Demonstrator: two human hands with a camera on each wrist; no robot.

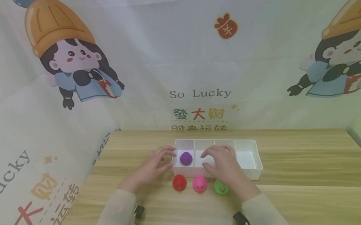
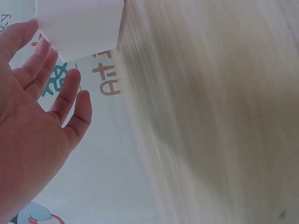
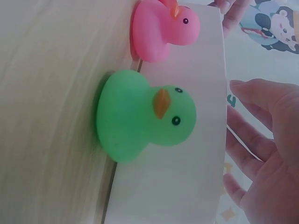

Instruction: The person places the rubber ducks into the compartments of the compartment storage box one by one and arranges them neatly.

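A white divided tray [image 1: 248, 174] lies on the table, with a purple rubber duck [image 1: 186, 158] in its leftmost compartment. In front of it, from left to right, stand a red duck [image 1: 179, 182], a pink duck [image 1: 200, 184] and a green duck [image 1: 221, 187]. At the tray's left end is my left hand [image 1: 155, 164], its fingers spread and fingertips at the end wall [image 2: 81, 28]. My right hand [image 1: 224, 165] hovers over the middle compartments with loosely bent fingers, holding nothing. In the right wrist view, the green duck [image 3: 140, 116] is close to the camera, below that hand [image 3: 268, 140].
The wooden table [image 1: 313, 200] meets a printed cloth backdrop [image 1: 153, 54] behind the tray and on the left. Black wrist cameras are strapped at both sleeves [image 1: 271, 215].
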